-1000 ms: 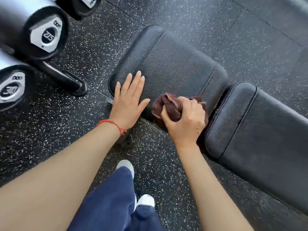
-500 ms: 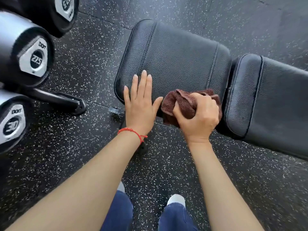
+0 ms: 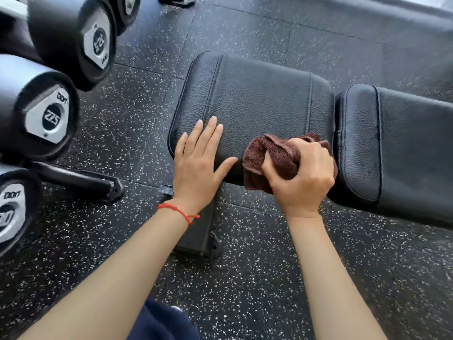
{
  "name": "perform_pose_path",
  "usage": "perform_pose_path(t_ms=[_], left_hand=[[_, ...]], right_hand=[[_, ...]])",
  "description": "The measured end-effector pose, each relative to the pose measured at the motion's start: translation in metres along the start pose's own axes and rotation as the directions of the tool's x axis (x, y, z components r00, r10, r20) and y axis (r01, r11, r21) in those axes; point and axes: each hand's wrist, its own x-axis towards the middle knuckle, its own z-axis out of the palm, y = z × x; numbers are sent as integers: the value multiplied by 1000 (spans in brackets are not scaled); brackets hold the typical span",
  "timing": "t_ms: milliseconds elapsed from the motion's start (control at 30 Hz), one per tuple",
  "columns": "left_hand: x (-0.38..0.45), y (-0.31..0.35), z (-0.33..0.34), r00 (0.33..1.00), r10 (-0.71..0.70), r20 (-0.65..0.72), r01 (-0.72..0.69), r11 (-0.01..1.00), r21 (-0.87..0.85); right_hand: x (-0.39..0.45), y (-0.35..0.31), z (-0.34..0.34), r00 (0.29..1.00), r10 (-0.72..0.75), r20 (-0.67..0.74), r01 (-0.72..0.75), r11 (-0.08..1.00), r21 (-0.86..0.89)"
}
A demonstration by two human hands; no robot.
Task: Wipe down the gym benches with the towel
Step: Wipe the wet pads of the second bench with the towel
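The right hand [image 3: 301,175], fingers curled around the bunched brown terry towel [image 3: 267,158], has barely shifted along the near edge of the black padded leather bench seat [image 3: 259,99]. The left hand [image 3: 198,158] stays flat, fingers close together. Beyond, most of the seat probably still needs wiping.

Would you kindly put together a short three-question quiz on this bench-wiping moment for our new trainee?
1. True or false: the left hand rests flat and open on the seat pad.
2. Which hand grips the brown towel? A) left B) right C) both
3. Fill in: the number on the middle dumbbell end reads ____.

Key: 1 true. 2 B, the right hand. 3 27.5.
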Motion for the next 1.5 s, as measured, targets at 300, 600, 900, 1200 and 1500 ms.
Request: perform_pose_path(t_ms=[300,600,900,1200,1500], left_hand=[[-2,-5,16,981,48,-190,-46,999,18],[-4,-8,24,945,78,-317,-70,997,37],[-4,-11,20,949,102,-300,-95,995,39],[-5,-14,22,937,141,-321,-138,990,32],[-4,-16,24,921,141,-364,-144,989,19]], right_hand=[[-15,6,10,975,-44,-220,57,997,56],[-26,9,20,904,-76,-421,109,992,56],[-56,0,27,861,-82,-502,148,984,95],[-71,-4,44,838,-300,-457,318,947,-39],[-76,27,28,859,-203,-470,222,975,-17]])
